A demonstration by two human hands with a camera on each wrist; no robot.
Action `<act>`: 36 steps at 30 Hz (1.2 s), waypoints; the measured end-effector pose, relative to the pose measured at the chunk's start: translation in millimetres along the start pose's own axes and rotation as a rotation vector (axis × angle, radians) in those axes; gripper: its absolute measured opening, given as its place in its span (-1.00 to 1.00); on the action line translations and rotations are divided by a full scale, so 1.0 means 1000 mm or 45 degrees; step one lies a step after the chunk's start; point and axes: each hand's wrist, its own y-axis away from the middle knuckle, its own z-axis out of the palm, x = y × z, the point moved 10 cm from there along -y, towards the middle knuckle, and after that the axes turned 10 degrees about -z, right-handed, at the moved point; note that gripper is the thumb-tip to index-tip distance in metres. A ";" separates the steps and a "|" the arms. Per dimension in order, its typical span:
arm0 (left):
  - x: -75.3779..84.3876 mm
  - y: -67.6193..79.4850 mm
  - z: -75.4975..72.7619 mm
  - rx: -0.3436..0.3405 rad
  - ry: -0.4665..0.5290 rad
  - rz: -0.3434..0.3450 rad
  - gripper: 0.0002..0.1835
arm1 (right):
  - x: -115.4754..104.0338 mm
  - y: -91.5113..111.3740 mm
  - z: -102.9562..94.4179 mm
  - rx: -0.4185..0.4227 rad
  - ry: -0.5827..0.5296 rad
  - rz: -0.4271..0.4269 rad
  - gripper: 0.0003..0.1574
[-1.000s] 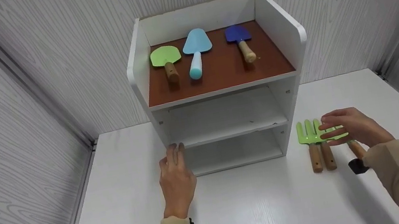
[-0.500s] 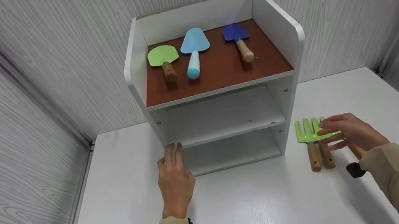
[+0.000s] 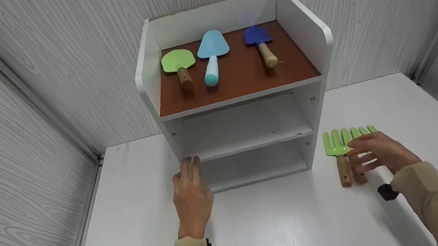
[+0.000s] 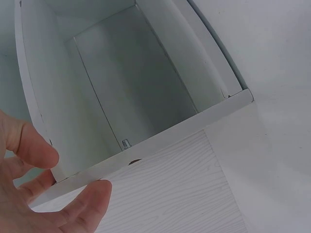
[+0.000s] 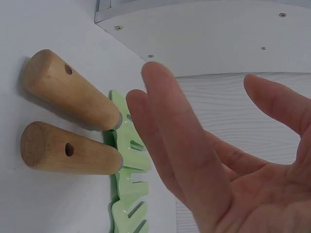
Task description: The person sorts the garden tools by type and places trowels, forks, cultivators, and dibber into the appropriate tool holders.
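Left hand (image 3: 193, 202): bent round the front edge of the white shelf unit (image 3: 306, 35), gripping it; only the left wrist view shows the thumb and, close by, a metal shelf pin (image 4: 126, 143).
Right hand (image 3: 379, 151): half open, thumb spread wide, holding nothing.
Garden hand forks (image 3: 339, 151): green, under the right hand; its wrist view shows 2 wooden handles (image 5: 73, 148) whole, while from the head fingers cover part of 1.
Trowels (image 3: 212, 47): 3, beyond and between both hands, seen only from the head.
Screw heads (image 5: 118, 28): beyond the right hand, seen only from its wrist.
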 end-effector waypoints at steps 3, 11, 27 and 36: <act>0.000 0.000 0.000 0.006 -0.003 0.005 -0.43 | 0.006 0.001 0.001 0.006 -0.001 0.033 -0.30; -0.001 0.001 -0.001 0.014 -0.003 0.003 -0.43 | 0.014 0.001 0.003 -0.003 -0.005 0.066 -0.42; -0.002 0.001 0.001 -0.018 0.033 -0.020 -0.43 | 0.023 -0.003 0.009 -0.068 -0.024 0.054 -0.34; -0.001 0.001 0.001 -0.023 0.024 -0.021 -0.42 | 0.020 -0.005 0.012 -0.059 0.036 0.043 -0.58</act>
